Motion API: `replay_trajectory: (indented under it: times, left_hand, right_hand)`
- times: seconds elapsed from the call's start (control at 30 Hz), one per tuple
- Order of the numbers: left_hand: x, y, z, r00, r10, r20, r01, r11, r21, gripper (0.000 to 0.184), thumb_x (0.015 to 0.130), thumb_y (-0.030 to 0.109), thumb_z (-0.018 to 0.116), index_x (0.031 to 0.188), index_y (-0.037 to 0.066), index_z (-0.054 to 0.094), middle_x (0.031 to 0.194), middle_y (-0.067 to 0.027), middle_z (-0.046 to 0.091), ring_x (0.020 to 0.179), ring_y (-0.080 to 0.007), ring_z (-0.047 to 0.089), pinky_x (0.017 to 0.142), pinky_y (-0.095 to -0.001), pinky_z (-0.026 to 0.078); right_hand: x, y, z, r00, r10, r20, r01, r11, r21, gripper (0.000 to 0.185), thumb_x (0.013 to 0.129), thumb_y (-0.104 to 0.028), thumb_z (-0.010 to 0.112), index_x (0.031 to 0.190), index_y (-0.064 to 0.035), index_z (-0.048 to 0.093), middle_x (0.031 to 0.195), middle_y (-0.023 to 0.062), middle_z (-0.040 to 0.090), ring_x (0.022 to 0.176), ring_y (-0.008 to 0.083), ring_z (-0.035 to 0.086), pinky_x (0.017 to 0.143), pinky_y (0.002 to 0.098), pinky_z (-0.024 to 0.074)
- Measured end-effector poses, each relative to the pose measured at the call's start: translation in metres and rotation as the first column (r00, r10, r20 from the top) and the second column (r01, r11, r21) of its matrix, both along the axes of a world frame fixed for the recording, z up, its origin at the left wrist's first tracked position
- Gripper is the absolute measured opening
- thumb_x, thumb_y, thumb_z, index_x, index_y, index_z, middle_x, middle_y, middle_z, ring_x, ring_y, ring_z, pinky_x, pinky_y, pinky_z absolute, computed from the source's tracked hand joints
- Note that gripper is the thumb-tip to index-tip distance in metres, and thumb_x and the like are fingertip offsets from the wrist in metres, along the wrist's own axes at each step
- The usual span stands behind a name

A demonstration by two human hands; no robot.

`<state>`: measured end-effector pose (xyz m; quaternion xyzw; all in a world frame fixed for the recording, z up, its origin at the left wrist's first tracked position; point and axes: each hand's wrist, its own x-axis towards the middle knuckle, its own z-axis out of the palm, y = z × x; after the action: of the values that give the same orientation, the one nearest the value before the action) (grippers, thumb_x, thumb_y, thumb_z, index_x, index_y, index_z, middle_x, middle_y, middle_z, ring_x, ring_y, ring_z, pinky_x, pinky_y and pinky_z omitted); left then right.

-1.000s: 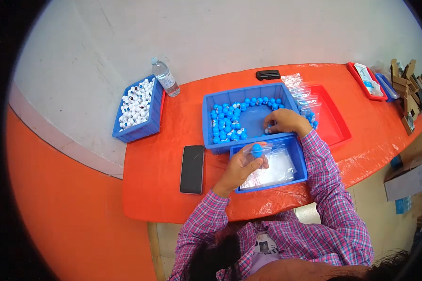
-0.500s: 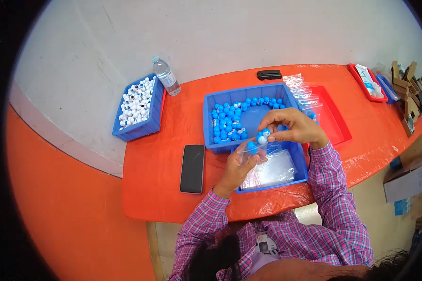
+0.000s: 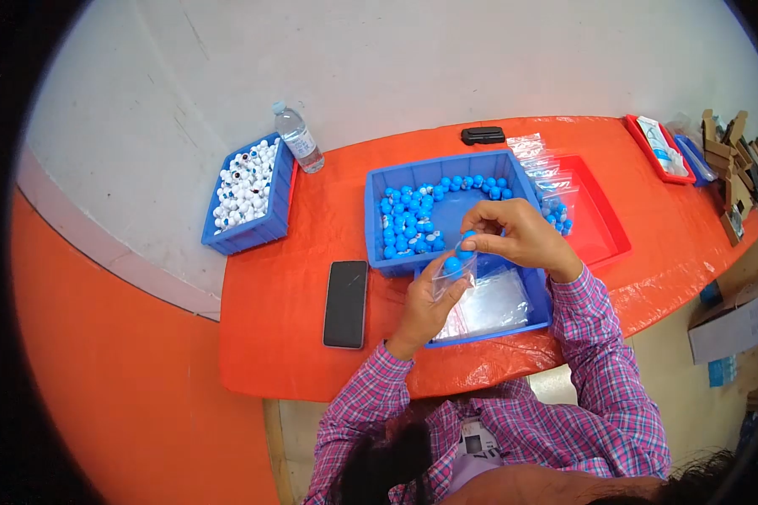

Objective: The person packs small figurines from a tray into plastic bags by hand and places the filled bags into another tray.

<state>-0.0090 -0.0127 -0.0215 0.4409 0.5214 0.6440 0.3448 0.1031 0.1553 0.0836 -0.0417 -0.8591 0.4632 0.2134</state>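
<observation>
My left hand (image 3: 424, 310) is closed on a small clear plastic bag (image 3: 466, 276). A blue ball (image 3: 453, 265) shows inside the bag, near my thumb. My right hand (image 3: 526, 237) pinches another blue ball (image 3: 466, 246) just at the bag's mouth; whether part of it is inside I cannot tell. Under my hands stands a blue tray (image 3: 541, 290) with a stack of flat clear bags (image 3: 497, 305). Just behind it, a larger blue bin (image 3: 381, 178) holds many blue balls (image 3: 408, 220), some with white patches, and my right hand covers its near right corner.
A black phone (image 3: 345, 305) lies to the left. Farther left are a blue bin of white balls (image 3: 248, 181) and a water bottle (image 3: 299, 139). On the right, a red tray (image 3: 602, 220) holds filled bags (image 3: 557, 215). A black case (image 3: 483, 135) lies at the back.
My right hand has moved slightly left and brought its ball to the bag's mouth. More of the filled bags in the red tray now shows.
</observation>
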Motion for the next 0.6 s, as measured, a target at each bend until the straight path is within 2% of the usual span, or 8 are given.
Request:
replay_trajectory:
  times: [0.07,0.23,0.4,0.53,0.6]
  left_hand:
    - [0.000,0.000,0.000,0.999,0.010,-0.040,-0.011,1.000,-0.020,0.047,0.091,0.005,0.059,0.135,0.003,0.044,0.124,-0.0142,0.057,0.103,-0.0212,0.061,0.091,-0.0297,0.049]
    - [0.003,0.004,0.009,0.998,0.054,0.016,-0.056,0.995,0.080,0.048,0.090,0.005,0.059,0.135,0.002,0.044,0.128,-0.0152,0.055,0.106,-0.0226,0.060,0.092,-0.0300,0.049]
    - [0.003,0.004,0.008,0.996,0.044,0.074,-0.050,0.995,0.084,0.049,0.090,0.005,0.059,0.136,0.001,0.043,0.128,-0.0156,0.054,0.108,-0.0222,0.059,0.094,-0.0301,0.048]
    - [0.001,0.002,0.011,0.996,0.040,0.082,-0.044,0.998,0.051,0.049,0.090,0.005,0.059,0.136,0.001,0.042,0.129,-0.0157,0.054,0.108,-0.0217,0.059,0.095,-0.0301,0.048]
    - [0.001,0.002,0.009,0.994,0.046,0.096,-0.052,0.997,0.057,0.049,0.090,0.005,0.059,0.136,0.001,0.043,0.128,-0.0156,0.054,0.108,-0.0214,0.059,0.094,-0.0296,0.049]
  right_hand:
    - [0.000,-0.003,0.001,0.999,-0.045,0.006,0.045,0.999,0.002,0.017,0.077,-0.018,0.077,0.083,-0.0042,0.067,0.067,0.0025,0.059,0.057,0.0103,0.048,0.052,0.0232,0.0365]
    - [0.004,-0.010,0.008,0.995,-0.062,0.084,0.047,0.985,0.168,0.020,0.078,-0.020,0.076,0.081,-0.0028,0.066,0.065,0.0037,0.058,0.054,0.0114,0.047,0.050,0.0236,0.0365]
    - [-0.001,-0.017,-0.002,0.993,-0.112,0.040,0.095,0.951,0.295,0.021,0.077,-0.022,0.077,0.082,-0.0044,0.067,0.065,0.0036,0.058,0.053,0.0133,0.049,0.051,0.0254,0.0381]
    - [-0.005,-0.023,-0.012,0.993,-0.105,-0.060,0.121,0.836,0.535,0.021,0.076,-0.024,0.076,0.084,-0.0062,0.068,0.073,0.0037,0.062,0.054,0.0165,0.053,0.052,0.0272,0.0396]
    - [-0.001,-0.019,-0.009,0.996,-0.081,-0.041,0.090,0.841,0.534,0.021,0.076,-0.024,0.076,0.085,-0.0066,0.069,0.075,0.0036,0.062,0.055,0.0170,0.053,0.053,0.0276,0.0399]
